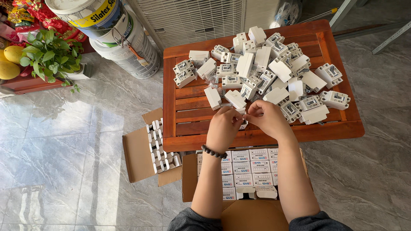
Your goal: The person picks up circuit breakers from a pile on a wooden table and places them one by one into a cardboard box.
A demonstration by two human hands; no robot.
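1. We see the left hand (223,127) and the right hand (267,119) meeting over the near edge of the red wooden table (188,112), fingers pinched narrowly together on one small white part (242,124) held between them; its exact form is hidden by the fingertips.
2. A dark bead bracelet (213,152) circles the left wrist.
3. Beyond the hands, on the table's far half, we find a loose heap of white switch units (265,72), the nearest pieces lying just beside the fingers.
4. Below the table's near edge stands an open carton of small printed boxes (244,169); to the table's left, a second open carton (158,147) holds white parts.
5. The table's near-left slats lie bare; grey floor tiles (64,141) spread left of the table.
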